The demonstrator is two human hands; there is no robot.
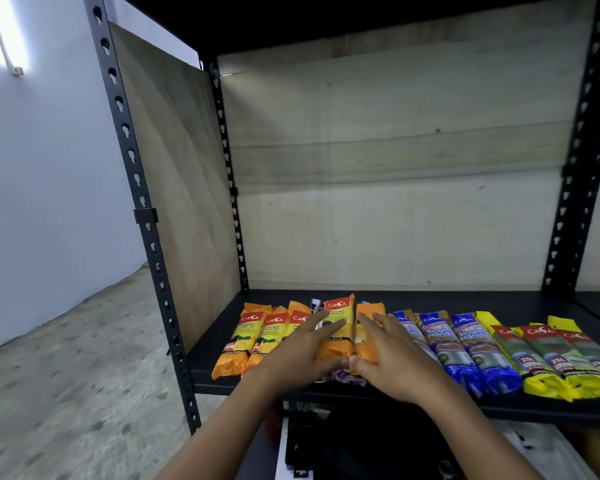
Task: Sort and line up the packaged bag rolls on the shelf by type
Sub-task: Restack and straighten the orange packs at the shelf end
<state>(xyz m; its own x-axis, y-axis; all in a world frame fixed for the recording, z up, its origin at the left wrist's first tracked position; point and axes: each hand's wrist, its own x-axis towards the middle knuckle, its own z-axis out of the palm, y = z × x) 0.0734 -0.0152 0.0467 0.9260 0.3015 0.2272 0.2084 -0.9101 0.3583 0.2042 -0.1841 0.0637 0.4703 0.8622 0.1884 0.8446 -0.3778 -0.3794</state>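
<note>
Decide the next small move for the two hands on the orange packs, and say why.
Probably slide the two loose orange packs left, flush with the orange row: the left hand and right hand rest flat on them, and they lie skewed over a purple wrapper.

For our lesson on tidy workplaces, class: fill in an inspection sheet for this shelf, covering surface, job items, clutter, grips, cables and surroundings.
Surface: dark shelf board, bare behind the packs.
Job's things: orange packs at left, blue packs in the middle, yellow packs at right, side by side; a purple pack lies partly hidden under both grips.
Clutter: dark things below the shelf, unclear.
Grips: left grip lies straight-fingered on the raised orange pack; right grip on the neighbouring orange pack.
Cables: nothing seen.
Surroundings: wooden back panel, pale wall, speckled floor, lit tube light.
</note>
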